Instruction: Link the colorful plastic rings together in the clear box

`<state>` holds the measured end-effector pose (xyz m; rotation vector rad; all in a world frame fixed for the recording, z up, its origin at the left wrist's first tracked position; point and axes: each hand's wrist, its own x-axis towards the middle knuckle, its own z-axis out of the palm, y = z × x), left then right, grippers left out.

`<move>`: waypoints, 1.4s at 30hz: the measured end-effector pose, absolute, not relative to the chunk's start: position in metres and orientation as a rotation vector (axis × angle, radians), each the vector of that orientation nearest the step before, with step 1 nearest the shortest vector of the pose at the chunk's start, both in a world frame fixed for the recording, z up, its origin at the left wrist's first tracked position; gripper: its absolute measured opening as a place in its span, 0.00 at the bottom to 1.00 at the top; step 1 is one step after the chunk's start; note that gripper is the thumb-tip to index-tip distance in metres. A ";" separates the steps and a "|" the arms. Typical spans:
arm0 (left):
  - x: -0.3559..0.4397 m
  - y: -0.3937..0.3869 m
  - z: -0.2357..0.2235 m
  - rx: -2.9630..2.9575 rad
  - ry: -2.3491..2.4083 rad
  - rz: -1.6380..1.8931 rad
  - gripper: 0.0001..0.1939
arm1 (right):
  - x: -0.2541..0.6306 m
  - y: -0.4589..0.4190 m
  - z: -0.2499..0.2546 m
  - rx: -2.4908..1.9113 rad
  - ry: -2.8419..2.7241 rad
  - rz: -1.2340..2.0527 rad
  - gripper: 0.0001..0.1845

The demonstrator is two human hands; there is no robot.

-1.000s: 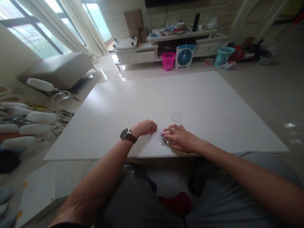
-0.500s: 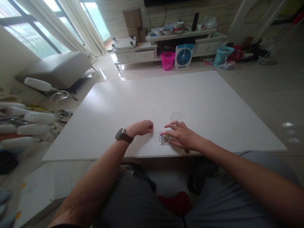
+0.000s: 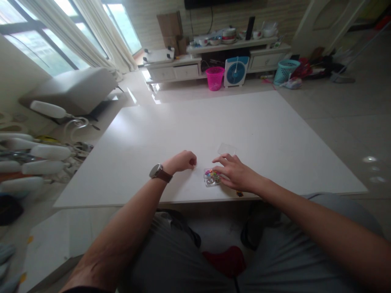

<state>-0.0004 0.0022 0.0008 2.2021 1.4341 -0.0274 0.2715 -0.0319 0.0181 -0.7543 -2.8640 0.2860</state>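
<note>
A small clear plastic box [image 3: 208, 183] sits near the front edge of the white table [image 3: 183, 126]. It holds small brightly coloured pieces and, in its nearer part, shiny metal ones. My right hand [image 3: 236, 173] hovers over the box's right side with its fingers apart, some tips at the coloured pieces, and covers part of it. To the left of the box, my left hand [image 3: 185, 160] rests low with curled fingers; whatever they pinch is too small to make out. Behind my right hand lies a clear flat lid [image 3: 227, 147].
A small dark and orange item [image 3: 239, 194] lies at the table's front edge, below my right wrist. Beyond the table stand a pink basket [image 3: 215, 78], a blue box fan [image 3: 236, 72] and a white cabinet [image 3: 187, 71]. White lamp parts [image 3: 50, 151] are at the left.
My left hand has shifted slightly up, its fingers still curled. My right hand has moved only a little over the box, and more of the metal pieces and of the dark item shows.
</note>
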 end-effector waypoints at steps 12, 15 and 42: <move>0.009 -0.002 -0.005 2.192 1.505 -0.293 0.06 | 0.271 -0.032 0.018 -0.751 -2.863 0.248 0.16; 0.013 -0.005 0.003 2.212 1.474 -0.293 0.06 | 0.272 -0.031 0.018 -0.748 -2.859 0.227 0.15; 0.051 -0.029 0.026 2.312 1.033 0.136 0.10 | 0.276 -0.026 0.021 -0.835 -2.810 0.271 0.12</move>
